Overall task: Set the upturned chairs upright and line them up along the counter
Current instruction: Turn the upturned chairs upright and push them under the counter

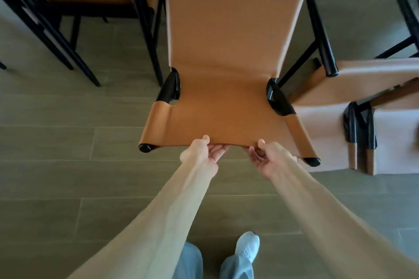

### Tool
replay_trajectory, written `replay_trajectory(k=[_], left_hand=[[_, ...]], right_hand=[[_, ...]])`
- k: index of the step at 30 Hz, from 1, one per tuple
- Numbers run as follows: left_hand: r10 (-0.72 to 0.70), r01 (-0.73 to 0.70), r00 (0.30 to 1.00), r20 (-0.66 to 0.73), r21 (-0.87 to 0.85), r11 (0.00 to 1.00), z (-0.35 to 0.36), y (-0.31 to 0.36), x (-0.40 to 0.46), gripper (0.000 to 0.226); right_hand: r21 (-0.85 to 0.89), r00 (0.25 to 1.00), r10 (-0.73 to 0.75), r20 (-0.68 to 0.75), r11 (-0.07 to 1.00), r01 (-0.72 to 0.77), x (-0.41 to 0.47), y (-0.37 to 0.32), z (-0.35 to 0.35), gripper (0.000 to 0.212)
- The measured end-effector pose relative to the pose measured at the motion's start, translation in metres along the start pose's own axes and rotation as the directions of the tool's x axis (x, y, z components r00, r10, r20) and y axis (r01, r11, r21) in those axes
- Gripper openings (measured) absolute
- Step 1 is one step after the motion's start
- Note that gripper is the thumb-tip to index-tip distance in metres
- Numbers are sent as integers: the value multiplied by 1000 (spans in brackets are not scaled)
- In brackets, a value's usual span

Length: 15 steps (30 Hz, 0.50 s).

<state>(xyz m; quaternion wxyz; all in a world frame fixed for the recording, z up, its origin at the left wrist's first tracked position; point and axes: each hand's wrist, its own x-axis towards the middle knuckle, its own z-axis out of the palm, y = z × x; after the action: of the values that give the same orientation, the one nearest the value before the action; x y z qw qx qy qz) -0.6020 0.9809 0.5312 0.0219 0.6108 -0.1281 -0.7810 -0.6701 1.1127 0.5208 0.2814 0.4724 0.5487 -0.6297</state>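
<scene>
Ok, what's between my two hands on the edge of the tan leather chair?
In the head view, only a short bare stretch of the tan leather chair edge lies between the left hand and right hand; wood-look floor shows below it.

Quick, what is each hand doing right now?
Left hand: pinches the near edge of the tan chair.
Right hand: pinches that same edge, thumb on top.

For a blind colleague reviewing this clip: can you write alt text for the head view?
Seen from above, the left hand and right hand grip the near edge of a tan leather chair with a black frame. More matching chairs stand around it on a wood-plank floor.
</scene>
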Motion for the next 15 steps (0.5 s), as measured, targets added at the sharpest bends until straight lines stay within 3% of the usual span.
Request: replay_trajectory(k=[7, 11, 15], left_hand=[[77, -102, 989, 127, 200, 975, 87, 75, -17, 29], [194, -243, 964, 183, 301, 922, 132, 106, -7, 27], [205, -268, 955, 213, 329, 906, 175, 133, -6, 25]], right_hand=[[-129, 991, -135, 14, 982, 135, -29, -94, 64, 17], [-139, 958, -287, 8, 948, 285, -25, -132, 98, 6], [-147, 940, -339, 29, 929, 340, -22, -171, 127, 4]])
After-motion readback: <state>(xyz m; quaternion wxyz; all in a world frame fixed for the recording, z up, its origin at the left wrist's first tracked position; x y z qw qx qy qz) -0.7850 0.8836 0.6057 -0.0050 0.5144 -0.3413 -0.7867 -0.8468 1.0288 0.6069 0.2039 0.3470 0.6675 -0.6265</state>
